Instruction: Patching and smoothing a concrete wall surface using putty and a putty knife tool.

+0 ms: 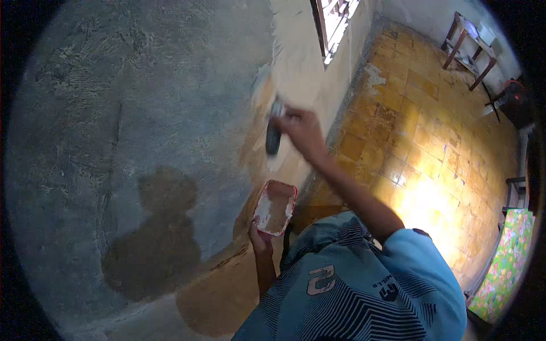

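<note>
I am gripping a brush (pixel 274 133) in my right hand (pixel 304 133) and a tray (pixel 275 208) in my left hand (pixel 259 238), with most of the grey wall (pixel 114 113) looking unpainted.

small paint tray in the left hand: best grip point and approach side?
Grip the paint tray by its near short end, from below, as the left hand does now. It is a shallow open rectangle with wet paint inside, so fingers belong under the base and on the rim. The right hand holds the brush.

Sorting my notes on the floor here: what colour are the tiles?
The floor tiles are yellow-orange, worn and blotchy, best seen in the head view.
</note>
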